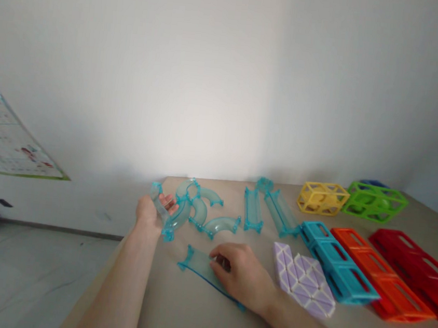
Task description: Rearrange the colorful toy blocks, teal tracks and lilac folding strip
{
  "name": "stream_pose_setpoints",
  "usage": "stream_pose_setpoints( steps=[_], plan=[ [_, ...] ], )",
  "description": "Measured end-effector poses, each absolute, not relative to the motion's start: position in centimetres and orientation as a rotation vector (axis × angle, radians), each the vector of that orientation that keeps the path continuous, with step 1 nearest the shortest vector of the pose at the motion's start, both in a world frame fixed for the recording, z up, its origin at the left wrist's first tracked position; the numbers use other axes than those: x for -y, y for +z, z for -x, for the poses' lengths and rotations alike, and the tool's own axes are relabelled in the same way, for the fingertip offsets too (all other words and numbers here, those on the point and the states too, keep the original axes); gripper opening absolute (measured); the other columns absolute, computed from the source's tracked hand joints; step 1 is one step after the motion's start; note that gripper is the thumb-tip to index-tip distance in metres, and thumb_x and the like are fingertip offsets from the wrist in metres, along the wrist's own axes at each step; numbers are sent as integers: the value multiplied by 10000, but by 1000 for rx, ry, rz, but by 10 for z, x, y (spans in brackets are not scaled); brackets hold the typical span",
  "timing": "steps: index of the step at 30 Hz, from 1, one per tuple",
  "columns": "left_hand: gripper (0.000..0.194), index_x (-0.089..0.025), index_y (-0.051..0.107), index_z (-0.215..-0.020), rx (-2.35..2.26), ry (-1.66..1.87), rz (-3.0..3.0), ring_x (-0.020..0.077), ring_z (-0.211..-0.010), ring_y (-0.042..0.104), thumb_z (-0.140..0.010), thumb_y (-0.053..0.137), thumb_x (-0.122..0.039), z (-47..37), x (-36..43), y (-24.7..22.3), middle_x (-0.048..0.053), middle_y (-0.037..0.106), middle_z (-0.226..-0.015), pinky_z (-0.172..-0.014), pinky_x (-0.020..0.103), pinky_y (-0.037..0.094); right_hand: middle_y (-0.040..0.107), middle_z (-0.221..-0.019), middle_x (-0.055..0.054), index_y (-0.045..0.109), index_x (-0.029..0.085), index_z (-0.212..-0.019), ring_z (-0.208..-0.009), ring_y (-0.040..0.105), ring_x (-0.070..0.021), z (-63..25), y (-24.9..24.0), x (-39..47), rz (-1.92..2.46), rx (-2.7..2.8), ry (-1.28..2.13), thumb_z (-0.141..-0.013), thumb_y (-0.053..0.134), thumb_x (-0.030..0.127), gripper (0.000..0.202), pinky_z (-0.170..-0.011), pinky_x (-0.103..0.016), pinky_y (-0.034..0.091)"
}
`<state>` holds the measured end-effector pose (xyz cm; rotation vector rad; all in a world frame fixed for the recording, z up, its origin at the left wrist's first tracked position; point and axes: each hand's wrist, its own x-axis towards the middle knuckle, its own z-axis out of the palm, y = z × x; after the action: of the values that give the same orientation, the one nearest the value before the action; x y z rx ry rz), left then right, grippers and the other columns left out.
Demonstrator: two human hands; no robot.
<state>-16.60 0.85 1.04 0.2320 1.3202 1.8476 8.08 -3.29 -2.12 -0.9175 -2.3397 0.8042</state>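
spotter: which step do you have in hand?

me: from my end, i'd call it handling two clear teal pieces, one per hand. the left hand (pixel 147 212) has the held piece (pixel 160 209), tilted, near the left edge of the table (pixel 172 313). the right hand (pixel 241 272) is over the flat piece (pixel 198 261), which lies on the table in front of the curved pieces (pixel 199 212).

spotter: and the next move, what does it call for?

me: my judgement: a surer pinch on the flat piece before any lifting, and a steady left hand, since the held piece looks slick and light.

spotter: how are the fingers?

me: on the left, loosely curled about the held piece, their tips showing past its side. on the right, thumb and forefinger are narrowly apart at the tips, close over the flat piece's far edge. i can't tell whether they grip it or only touch it.

spotter: anything crowding you?

me: the lilac tiles (pixel 304 280) sit just beyond the right hand, apart from it.
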Motion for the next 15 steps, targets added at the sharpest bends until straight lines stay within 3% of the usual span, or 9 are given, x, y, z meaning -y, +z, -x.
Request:
stream_pose_setpoints(
  steps=[7,15],
  plan=[
    [98,-184,460,-579,-1414,1805,-320,173,-639,665,-675,463,-162,148,-5,21,79,677,-737,-608,279,548,693,-744,-22,711,180,-903,-645,606,-124,-81,-22,32,932,2351,797,-815,564,149,174,-628,-218,446],
    [56,-192,454,-585,-1595,1712,-496,167,-634,659,-637,464,-209,152,-3,21,61,660,-705,-657,309,549,692,-765,-33,703,173,-903,-654,605,-132,-81,-22,33,932,2349,768,-816,557,137,174,-638,-231,447]
  ],
)
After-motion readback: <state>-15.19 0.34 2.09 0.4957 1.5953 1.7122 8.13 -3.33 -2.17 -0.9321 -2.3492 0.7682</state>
